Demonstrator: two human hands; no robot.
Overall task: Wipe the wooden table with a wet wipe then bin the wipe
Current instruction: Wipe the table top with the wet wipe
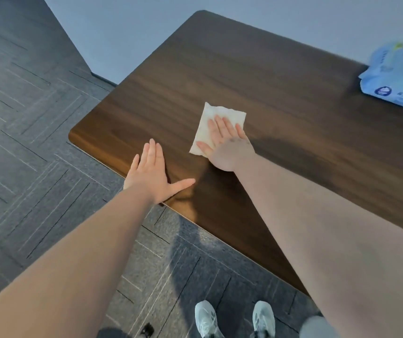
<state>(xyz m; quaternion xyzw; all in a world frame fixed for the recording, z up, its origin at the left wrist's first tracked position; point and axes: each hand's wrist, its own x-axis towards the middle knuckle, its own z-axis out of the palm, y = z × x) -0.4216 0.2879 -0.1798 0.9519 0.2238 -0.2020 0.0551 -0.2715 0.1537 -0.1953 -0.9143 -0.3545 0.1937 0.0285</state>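
Observation:
The dark wooden table (pixel 244 69) fills the upper right of the head view. A white wet wipe (pixel 211 117) lies spread flat on it near the front left corner. My right hand (pixel 227 145) presses flat on the wipe, fingers together and extended, covering its lower right part. My left hand (pixel 153 174) rests flat on the table's front edge, to the left of the wipe, fingers straight and thumb spread, holding nothing. No bin is visible.
A blue wet-wipe pack (pixel 400 76) lies at the table's right edge. A pale wall (pixel 122 32) runs behind the table. Dark patterned carpet (pixel 24 142) covers the floor to the left and in front, with my two shoes (pixel 234 318) at the bottom.

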